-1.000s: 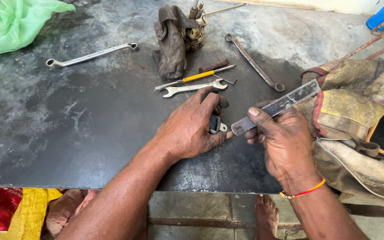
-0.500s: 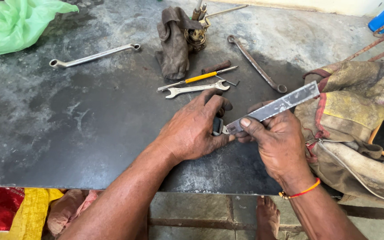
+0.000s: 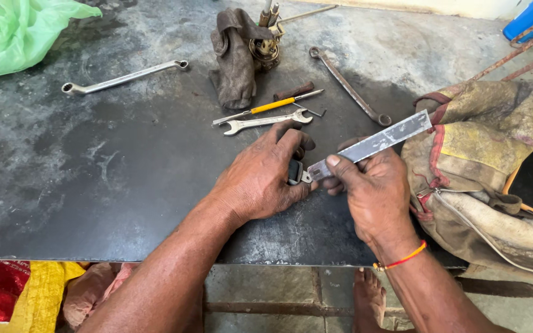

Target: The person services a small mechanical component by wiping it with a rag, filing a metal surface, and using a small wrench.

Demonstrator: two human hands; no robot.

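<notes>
Far left: we see a crumpled pale green plastic bag (image 3: pixel 20 28) at the top corner of the dark, scuffed metal counter (image 3: pixel 94 185).
Left of centre: a long silver ring spanner (image 3: pixel 124 77) lies alone on the counter, well apart from our hands.
Upper middle: a grimy brown-grey cloth (image 3: pixel 235 65) is draped beside a rusty brass-coloured fitting (image 3: pixel 265 49).
Below the cloth: a yellow-handled slim screwdriver (image 3: pixel 269 106) and a silver open-ended spanner (image 3: pixel 266 121) lie side by side, just above our left hand.
Left hand (image 3: pixel 260 179): our grip is closed, palm down on the counter, fingers curled over a small dark block-shaped part (image 3: pixel 295 171); most of that part is hidden under the fingers.
Task piece: a flat, worn grey metal strip (image 3: pixel 371 143) runs from the dark part up and to the right, tilted, its far end over the bag at the right.
Right hand (image 3: pixel 374 191): our grip is closed on the strip, thumb on top near its lower end, fingers beneath.
Right of centre: a long dark rusted ring spanner (image 3: pixel 350 87) lies angled above our right hand.
Far right: a stained tan canvas tool bag (image 3: pixel 495 154) rests at the counter's edge, its zip open.
</notes>
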